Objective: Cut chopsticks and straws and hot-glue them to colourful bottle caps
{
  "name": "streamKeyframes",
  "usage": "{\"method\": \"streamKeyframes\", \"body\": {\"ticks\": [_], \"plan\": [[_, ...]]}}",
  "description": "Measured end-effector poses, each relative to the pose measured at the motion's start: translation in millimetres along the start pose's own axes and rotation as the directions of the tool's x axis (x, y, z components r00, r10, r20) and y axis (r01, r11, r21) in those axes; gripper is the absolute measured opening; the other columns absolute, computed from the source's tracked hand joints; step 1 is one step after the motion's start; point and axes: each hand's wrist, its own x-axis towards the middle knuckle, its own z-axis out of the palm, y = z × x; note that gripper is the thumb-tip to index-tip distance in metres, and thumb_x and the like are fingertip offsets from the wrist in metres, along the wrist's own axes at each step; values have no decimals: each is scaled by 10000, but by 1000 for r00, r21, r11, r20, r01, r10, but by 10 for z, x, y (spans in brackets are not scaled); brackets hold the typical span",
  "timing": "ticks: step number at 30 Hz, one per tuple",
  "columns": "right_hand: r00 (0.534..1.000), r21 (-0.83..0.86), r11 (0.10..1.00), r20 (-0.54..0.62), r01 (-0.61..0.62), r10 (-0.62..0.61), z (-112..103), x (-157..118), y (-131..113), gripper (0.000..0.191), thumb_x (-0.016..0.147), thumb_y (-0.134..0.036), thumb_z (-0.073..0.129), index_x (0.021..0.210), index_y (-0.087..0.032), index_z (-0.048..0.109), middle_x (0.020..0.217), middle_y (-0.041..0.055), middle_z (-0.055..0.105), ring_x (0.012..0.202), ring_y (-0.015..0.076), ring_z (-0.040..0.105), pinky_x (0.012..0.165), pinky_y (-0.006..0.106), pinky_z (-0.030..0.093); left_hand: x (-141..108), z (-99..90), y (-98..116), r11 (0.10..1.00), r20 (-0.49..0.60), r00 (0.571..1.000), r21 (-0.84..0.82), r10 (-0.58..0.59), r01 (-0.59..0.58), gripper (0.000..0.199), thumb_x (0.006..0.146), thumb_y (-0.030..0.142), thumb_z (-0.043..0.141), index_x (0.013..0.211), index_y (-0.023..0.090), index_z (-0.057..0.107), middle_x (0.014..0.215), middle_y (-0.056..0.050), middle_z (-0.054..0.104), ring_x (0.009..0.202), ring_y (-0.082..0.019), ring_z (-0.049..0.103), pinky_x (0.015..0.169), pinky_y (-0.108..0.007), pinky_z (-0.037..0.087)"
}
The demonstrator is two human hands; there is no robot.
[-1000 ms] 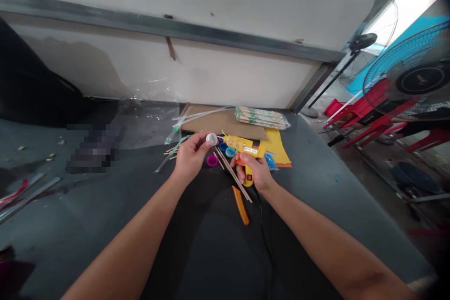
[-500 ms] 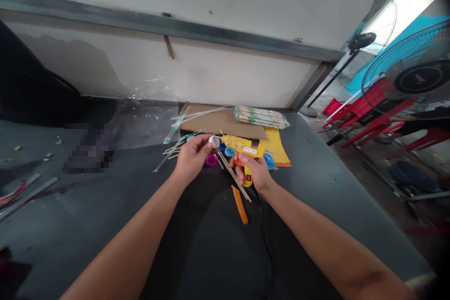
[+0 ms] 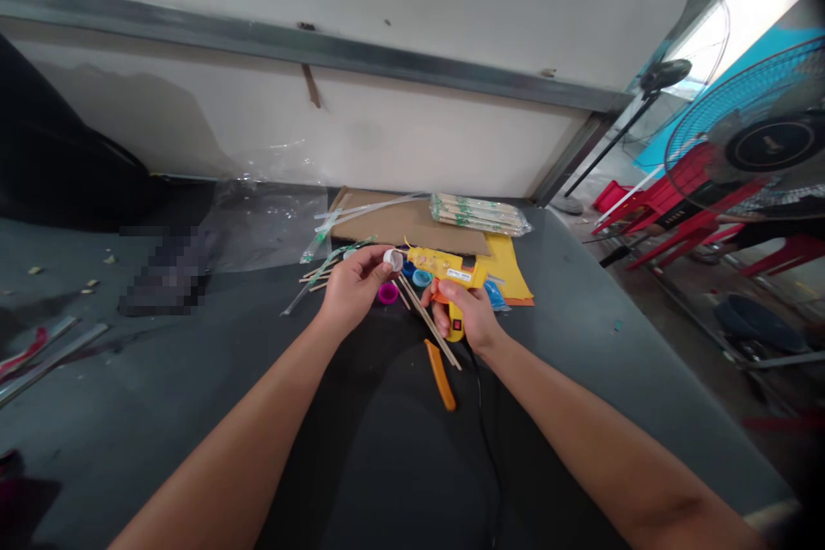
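Two clear strips (image 3: 55, 365): lying at the far left of the dark table (image 3: 245, 412), a red piece beside them.
Left hand (image 3: 351, 284): thumb and fingers pinched together on the white cap, raised above the table.
Magenta cap (image 3: 388, 293): round and bright, below the left fingertips.
White cap (image 3: 393, 260): small, round and plain white, its hollow side showing a greyer inside within a pale rim; held at the nozzle's end, though whether they touch I cannot tell.
Light-blue cap (image 3: 422, 278): beneath the gun's barrel.
Wooden sticks (image 3: 429, 323): pale, slim, slanting down toward the right.
Orange piece (image 3: 441, 376): long, narrow, slightly curved, near the sticks' lower ends.
Glue gun (image 3: 451, 265): yellow body with brownish smears at the front, a thin yellow wisp above, a white printed label, orange trigger and small red switch low on its handle; nozzle pointing left.
Right hand (image 3: 473, 314): wrapped around the gun's handle.
Yellow sheet (image 3: 513, 268): flat behind that hand.
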Motion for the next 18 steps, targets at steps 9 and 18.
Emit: {"method": "streamKeyframes", "body": {"ticks": [9,18], "plan": [[1000,7,1000,28,-4,4,36,-12,-12,277,822,-405,575,728,-146,593,451,-25,541,301,72,427,324,187,349,9,12,32,996,-28,1000,85,3,0,350,734,287,662,1052,142,653,1009,-78,711,898,-199,668,879,-383,529],[1000,38,999,16,-16,15,39,-21,-22,285,828,-417,573,724,-154,606,397,-40,487,312,79,425,334,184,348,18,12,26,998,-36,999,59,-2,4,346,736,281,659,1053,143,647,1002,-77,714,902,-189,672,880,-363,530]]}}
